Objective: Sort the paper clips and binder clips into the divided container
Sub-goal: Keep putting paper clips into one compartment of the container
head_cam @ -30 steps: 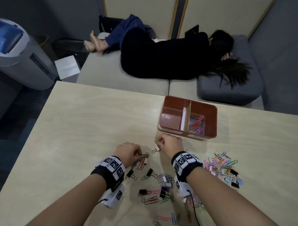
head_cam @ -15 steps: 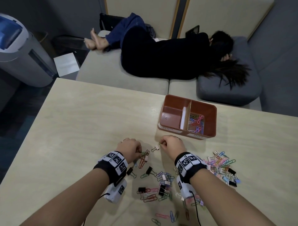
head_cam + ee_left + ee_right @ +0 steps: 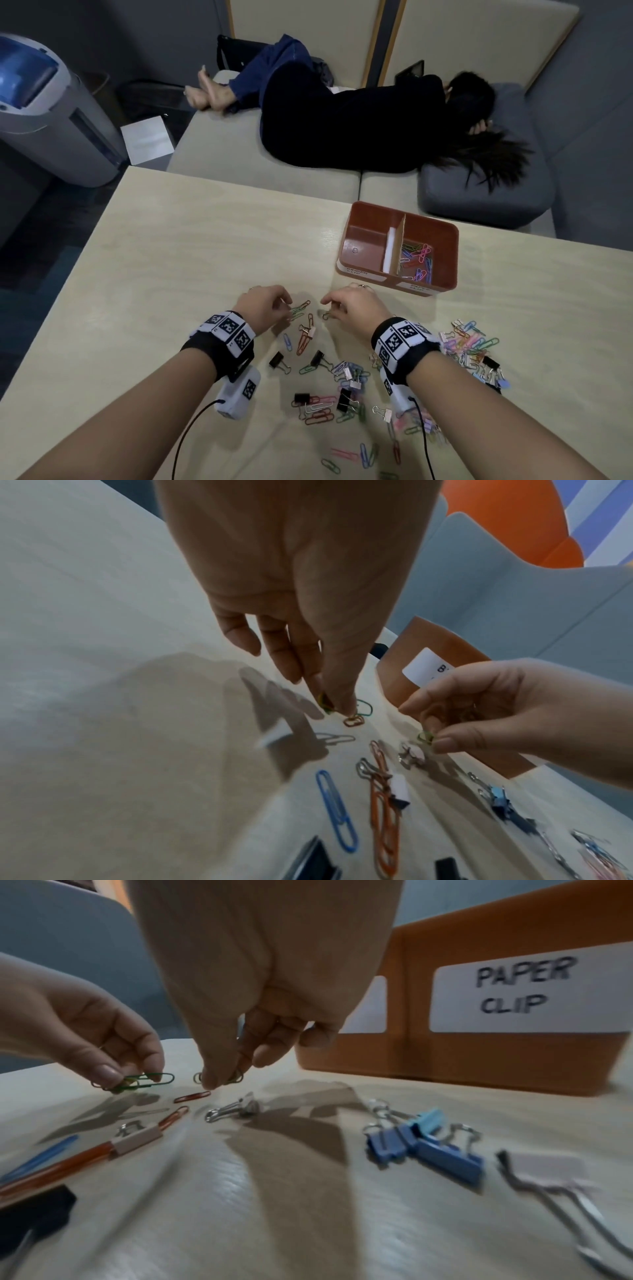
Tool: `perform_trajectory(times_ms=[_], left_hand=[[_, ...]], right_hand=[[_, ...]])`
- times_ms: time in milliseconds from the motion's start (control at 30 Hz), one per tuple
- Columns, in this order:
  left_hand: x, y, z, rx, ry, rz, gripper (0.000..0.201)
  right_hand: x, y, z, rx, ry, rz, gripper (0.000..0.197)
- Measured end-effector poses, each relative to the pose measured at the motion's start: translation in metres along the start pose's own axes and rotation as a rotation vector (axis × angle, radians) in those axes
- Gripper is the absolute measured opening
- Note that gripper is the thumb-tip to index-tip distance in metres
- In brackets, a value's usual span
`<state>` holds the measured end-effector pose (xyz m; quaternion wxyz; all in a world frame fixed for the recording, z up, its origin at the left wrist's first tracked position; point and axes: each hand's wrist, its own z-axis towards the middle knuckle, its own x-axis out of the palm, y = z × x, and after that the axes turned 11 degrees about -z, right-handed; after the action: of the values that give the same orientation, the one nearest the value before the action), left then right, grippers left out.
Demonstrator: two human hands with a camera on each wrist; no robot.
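A brown divided container [image 3: 452,253] stands at the table's far right; its right compartment, labelled PAPER CLIP, holds coloured paper clips [image 3: 418,257], and its left one shows bare floor. My left hand [image 3: 286,310] pinches green paper clips [image 3: 143,1081] against the table. A few centimetres to its right, my right hand [image 3: 329,308] pinches a small olive paper clip [image 3: 236,1076] at the table surface. A silver binder clip [image 3: 236,1110] lies just below those fingers. Loose paper clips and binder clips [image 3: 342,394] are scattered between and under my forearms.
A second heap of clips [image 3: 469,346] lies right of my right wrist. Blue binder clips [image 3: 424,1145] sit before the container. A person [image 3: 342,120] lies on the sofa past the table's far edge. A grey bin [image 3: 44,113] stands at the left.
Both hands have drawn slightly apart and lowered their fingertips to the table. The left hand now pinches the green paper clips, and the right hand pinches a small clip.
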<state>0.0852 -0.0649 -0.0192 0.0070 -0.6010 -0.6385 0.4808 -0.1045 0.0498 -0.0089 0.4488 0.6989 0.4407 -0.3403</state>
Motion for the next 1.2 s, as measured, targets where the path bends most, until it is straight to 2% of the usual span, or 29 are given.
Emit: perform_trajectory(times_ms=[167,267,400,567,867,1033,1200], left_hand=[[-0.003,0.014,-0.018,-0.020,0.071,-0.006,0.017],[0.006,0.019,-0.022,0.011,0.114,0.054,0.020],[0.016,0.012,-0.019,0.112,0.166,0.251,0.023],[0.011,0.004,-0.011,0.150,0.164,0.411,0.019],[0.011,0.004,-0.012,0.163,0.166,0.454,0.019],[0.013,0.004,-0.013,0.169,0.162,0.487,0.019],[0.011,0.003,-0.010,0.140,0.140,0.407,0.017]], right_hand=[[-0.001,0.023,0.016,-0.165,0.112,-0.160,0.027],[0.003,0.028,0.020,-0.202,0.139,-0.260,0.023],[0.004,0.028,0.022,-0.175,0.135,-0.307,0.014],[0.007,0.016,0.013,-0.110,0.137,-0.308,0.018],[0.021,0.014,-0.007,-0.026,0.059,-0.236,0.020],[0.024,0.009,-0.012,0.025,0.071,-0.232,0.021],[0.016,0.005,-0.006,0.012,0.030,-0.223,0.018]])
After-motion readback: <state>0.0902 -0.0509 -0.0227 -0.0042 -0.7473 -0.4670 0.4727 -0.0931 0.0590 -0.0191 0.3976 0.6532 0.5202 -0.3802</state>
